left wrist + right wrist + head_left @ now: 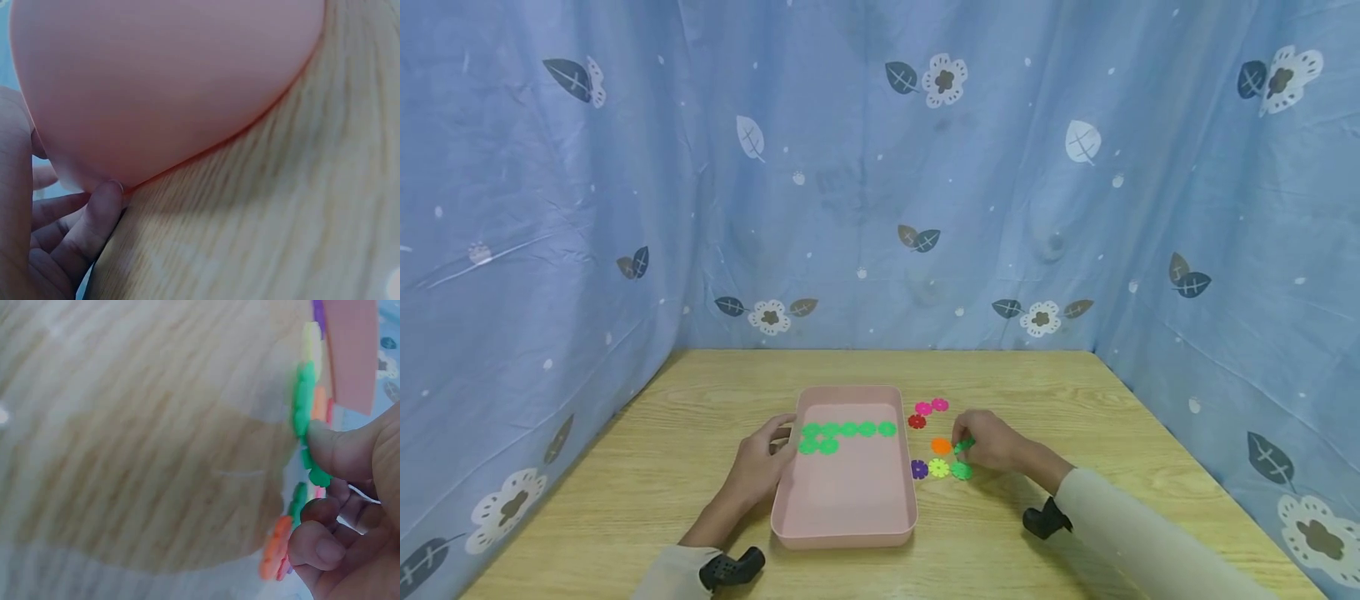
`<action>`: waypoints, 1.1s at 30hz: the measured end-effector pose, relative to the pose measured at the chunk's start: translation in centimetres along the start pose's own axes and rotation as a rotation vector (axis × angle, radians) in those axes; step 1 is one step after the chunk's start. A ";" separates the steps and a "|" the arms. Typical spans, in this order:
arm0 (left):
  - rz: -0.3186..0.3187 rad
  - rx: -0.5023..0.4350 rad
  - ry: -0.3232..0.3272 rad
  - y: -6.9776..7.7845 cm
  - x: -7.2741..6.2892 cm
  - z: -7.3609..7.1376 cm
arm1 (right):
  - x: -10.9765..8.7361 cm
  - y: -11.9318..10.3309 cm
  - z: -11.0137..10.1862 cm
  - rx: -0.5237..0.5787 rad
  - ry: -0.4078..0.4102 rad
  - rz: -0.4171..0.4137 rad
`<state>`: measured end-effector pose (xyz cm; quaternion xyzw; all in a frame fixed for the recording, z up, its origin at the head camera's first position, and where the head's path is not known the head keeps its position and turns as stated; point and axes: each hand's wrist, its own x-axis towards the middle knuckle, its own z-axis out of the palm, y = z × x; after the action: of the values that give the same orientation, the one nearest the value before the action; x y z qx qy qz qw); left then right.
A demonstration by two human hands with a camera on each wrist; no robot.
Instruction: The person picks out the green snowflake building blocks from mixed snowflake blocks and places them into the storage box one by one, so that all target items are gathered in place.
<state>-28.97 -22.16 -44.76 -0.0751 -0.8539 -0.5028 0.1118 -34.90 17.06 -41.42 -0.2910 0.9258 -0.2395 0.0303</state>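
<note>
A pink tray (850, 508) lies on the table, with my left hand (758, 463) at its left side. In the left wrist view the thumb (103, 206) and fingers pinch the tray's edge. Several green flower-shaped discs (848, 429) sit in two rows in the tray's far half. Right of the tray, my right hand (990, 442) pinches a green flower-shaped disc (963, 447) between thumb and fingers, low over the table. Another green disc (961, 472) lies just in front of it. The right wrist view shows an orange disc (275, 550) beside the curled lower fingers.
Between tray and right hand lie a purple disc (919, 470), a yellow disc (938, 468) and an orange disc (941, 446). Farther back are a red disc (917, 422) and two pink discs (923, 409). A blue patterned curtain (865, 167) surrounds the wooden table (700, 392) at back and sides.
</note>
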 end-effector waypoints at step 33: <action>-0.009 0.016 -0.005 0.1 0.0 -0.1 | 2.8 -6.6 0.4 0.792 0.216 0.060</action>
<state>-28.97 -22.18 -44.62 -0.0719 -0.8584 -0.4963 0.1078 -33.66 10.65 -38.54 -0.2027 0.7680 -0.6055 0.0495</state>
